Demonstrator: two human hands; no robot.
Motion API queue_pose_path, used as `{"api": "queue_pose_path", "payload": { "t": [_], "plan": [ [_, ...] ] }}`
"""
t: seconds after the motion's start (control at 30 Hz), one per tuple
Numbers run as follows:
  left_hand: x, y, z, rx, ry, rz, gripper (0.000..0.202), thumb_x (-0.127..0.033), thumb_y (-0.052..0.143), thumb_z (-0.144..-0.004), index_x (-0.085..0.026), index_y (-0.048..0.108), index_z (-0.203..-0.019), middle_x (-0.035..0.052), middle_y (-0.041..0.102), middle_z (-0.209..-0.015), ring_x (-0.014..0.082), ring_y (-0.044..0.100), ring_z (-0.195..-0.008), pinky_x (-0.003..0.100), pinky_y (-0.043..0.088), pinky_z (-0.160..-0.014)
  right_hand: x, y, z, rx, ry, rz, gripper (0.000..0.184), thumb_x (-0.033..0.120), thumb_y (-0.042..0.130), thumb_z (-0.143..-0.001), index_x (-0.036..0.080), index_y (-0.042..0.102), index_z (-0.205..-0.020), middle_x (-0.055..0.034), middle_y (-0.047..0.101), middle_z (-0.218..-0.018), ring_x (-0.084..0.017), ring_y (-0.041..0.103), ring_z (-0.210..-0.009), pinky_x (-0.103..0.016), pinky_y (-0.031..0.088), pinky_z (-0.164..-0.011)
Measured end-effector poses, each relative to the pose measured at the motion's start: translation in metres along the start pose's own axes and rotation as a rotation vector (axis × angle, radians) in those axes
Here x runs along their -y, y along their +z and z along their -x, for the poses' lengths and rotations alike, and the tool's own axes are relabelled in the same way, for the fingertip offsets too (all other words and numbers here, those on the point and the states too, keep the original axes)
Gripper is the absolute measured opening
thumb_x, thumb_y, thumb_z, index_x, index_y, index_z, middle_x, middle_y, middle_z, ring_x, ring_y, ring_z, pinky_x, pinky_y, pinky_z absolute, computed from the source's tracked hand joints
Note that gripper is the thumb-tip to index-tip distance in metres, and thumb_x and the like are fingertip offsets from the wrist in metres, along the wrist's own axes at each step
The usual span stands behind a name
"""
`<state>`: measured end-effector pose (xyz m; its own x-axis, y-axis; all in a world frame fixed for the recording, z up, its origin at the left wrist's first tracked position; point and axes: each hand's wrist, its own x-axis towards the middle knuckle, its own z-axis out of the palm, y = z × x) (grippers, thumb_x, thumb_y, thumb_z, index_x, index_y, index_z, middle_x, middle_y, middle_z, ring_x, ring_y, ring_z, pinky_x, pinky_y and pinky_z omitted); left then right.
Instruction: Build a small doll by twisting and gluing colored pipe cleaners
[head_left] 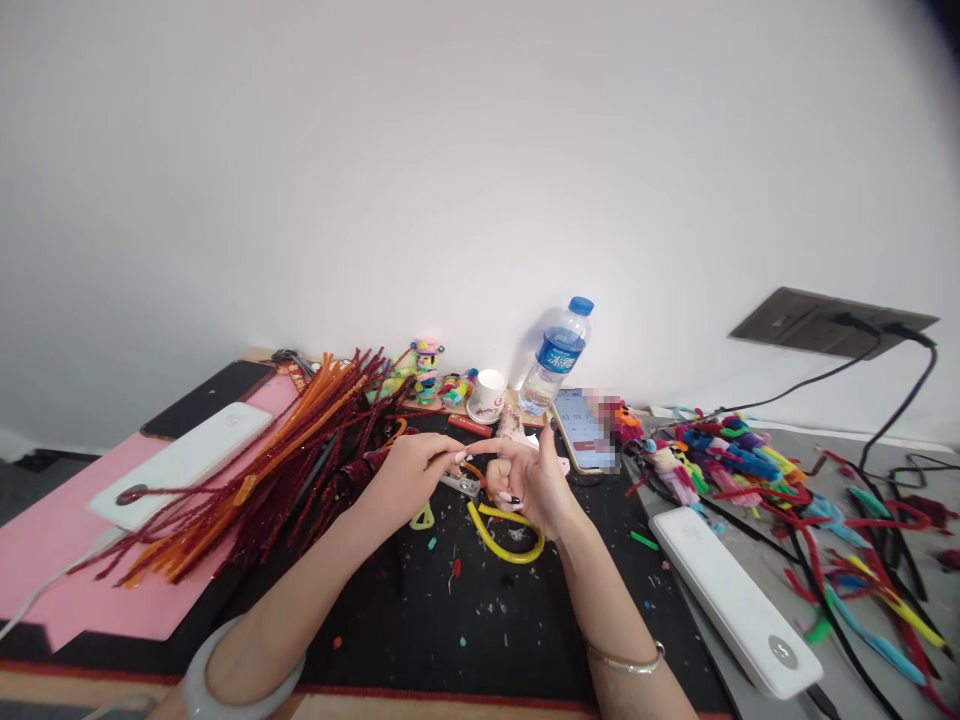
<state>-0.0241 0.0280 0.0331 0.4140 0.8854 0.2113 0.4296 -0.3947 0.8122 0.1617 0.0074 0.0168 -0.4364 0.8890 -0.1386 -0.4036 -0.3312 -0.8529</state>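
Observation:
My left hand (416, 468) and my right hand (529, 480) meet over the middle of a black mat (420, 620). The right hand's fingers curl round a yellow pipe cleaner (504, 538) that loops down onto the mat. The left hand's fingers pinch toward the right index finger, at a small orange piece (472, 470). Just left of my hands lies a big sheaf of red and orange pipe cleaners (285, 460). A small metal tool (461, 485) rests on the mat under the hands.
A water bottle (556, 358), a paper cup (487, 393) and a phone (585, 428) stand behind the hands. White power banks lie at left (180, 462) and right (731, 595). Mixed coloured pipe cleaners (750, 465) cover the right side. Cables run to a wall socket (829, 322).

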Motion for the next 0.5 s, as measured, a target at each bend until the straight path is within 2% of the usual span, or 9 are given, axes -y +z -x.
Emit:
{"api": "queue_pose_path", "payload": {
  "t": [0.17, 0.37, 0.5],
  "plan": [
    [0.001, 0.002, 0.002, 0.037, -0.071, 0.114, 0.021, -0.021, 0.046, -0.079, -0.02, 0.067, -0.077, 0.0015, 0.069, -0.073, 0.0158, 0.064, -0.067, 0.025, 0.049, -0.062, -0.004, 0.0, 0.001, 0.032, 0.007, -0.019, 0.09, 0.075, 0.01, -0.077, 0.006, 0.057, -0.111, 0.0024, 0.045, -0.045, -0.006, 0.026, -0.035, -0.017, 0.016, -0.036],
    [0.005, 0.006, 0.007, 0.018, -0.029, 0.109, 0.021, -0.027, 0.047, -0.08, -0.02, 0.066, -0.078, 0.0012, 0.067, -0.07, 0.0148, 0.062, -0.065, 0.024, 0.047, -0.062, -0.01, 0.0, 0.003, 0.028, -0.023, -0.014, 0.088, 0.074, 0.01, -0.078, 0.007, 0.056, -0.112, 0.003, 0.044, -0.045, -0.006, 0.026, -0.034, -0.017, 0.017, -0.035],
    [0.009, 0.009, 0.011, -0.007, -0.021, 0.068, 0.021, -0.027, 0.046, -0.08, -0.018, 0.062, -0.069, 0.0012, 0.063, -0.066, 0.0137, 0.058, -0.06, 0.023, 0.044, -0.056, -0.016, 0.001, 0.004, 0.043, -0.028, 0.009, 0.084, 0.072, 0.012, -0.08, 0.008, 0.054, -0.112, 0.0035, 0.043, -0.045, -0.006, 0.024, -0.036, -0.017, 0.015, -0.036]
  ]
}}
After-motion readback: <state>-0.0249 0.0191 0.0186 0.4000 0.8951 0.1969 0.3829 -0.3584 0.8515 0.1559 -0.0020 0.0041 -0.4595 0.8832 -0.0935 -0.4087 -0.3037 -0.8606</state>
